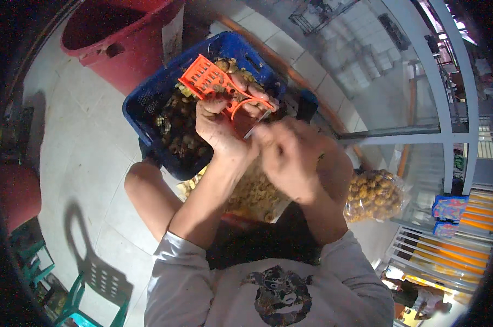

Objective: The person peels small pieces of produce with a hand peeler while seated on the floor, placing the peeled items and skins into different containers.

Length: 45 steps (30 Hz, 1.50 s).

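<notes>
An orange plastic grater (204,77) with slots and round holes is tilted above the blue crate, and my left hand (220,128) is wrapped around it. A thin, shiny metal edge (259,123) shows at the grater's near end. Right beside that edge is my right hand (292,155), its fingers curled and blurred by motion; what they hold is hidden. Below the hands, the blue crate (140,106) contains dark peelings (175,128) and yellowish pieces. Under my forearms lies a heap of pale cut pieces (252,191), partly covered by my arms.
A large red tub (115,60) stands beyond the crate at the left. To the right sits a clear plastic bag of round brownish produce (374,193), near a glass partition with a pale frame (393,139). A green plastic chair (75,300) is at the lower left.
</notes>
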Each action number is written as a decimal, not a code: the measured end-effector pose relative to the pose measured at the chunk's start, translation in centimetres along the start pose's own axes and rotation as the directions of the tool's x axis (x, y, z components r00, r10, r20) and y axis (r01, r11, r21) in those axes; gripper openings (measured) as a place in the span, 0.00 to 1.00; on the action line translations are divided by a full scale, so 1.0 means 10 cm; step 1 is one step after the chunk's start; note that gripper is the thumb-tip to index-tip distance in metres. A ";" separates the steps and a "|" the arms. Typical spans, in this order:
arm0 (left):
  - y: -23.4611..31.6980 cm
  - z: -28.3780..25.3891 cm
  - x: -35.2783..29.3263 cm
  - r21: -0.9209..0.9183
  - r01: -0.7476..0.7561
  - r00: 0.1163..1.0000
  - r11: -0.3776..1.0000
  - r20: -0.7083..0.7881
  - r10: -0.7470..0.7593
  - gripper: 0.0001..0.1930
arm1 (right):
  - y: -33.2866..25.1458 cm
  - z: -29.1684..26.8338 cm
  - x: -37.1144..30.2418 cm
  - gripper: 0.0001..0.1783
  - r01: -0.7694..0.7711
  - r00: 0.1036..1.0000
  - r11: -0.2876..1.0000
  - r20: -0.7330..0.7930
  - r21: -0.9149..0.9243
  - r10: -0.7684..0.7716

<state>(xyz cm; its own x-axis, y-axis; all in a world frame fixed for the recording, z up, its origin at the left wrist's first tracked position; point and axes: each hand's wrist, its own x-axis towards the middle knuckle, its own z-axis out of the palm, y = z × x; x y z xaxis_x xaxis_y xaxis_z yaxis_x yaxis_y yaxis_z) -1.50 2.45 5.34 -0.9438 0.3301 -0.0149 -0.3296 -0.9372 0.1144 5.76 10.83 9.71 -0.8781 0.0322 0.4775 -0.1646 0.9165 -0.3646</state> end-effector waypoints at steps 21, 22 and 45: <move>-0.01 0.00 0.00 0.007 0.044 0.995 0.999 -0.087 -0.043 0.16 | 0.03 0.02 0.06 0.08 0.044 0.998 0.997 -0.033 -0.063 -0.046; -0.01 0.01 0.00 0.009 0.044 0.995 0.999 -0.088 -0.043 0.16 | 0.02 0.06 0.04 0.09 0.082 0.993 0.997 -0.086 0.009 -0.081; -0.04 -0.01 0.01 -0.075 0.013 0.999 0.997 -0.044 -0.016 0.16 | 0.14 0.02 0.08 0.11 0.031 0.995 0.992 -0.094 -0.123 -0.043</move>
<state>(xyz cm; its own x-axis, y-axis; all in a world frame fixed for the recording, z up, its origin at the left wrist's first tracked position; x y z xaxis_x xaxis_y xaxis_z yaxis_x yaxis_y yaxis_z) -1.41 2.86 5.16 -0.9385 0.3398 -0.0608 -0.3424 -0.9387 0.0398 4.71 12.10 9.44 -0.8238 0.0303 0.5660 -0.1354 0.9592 -0.2484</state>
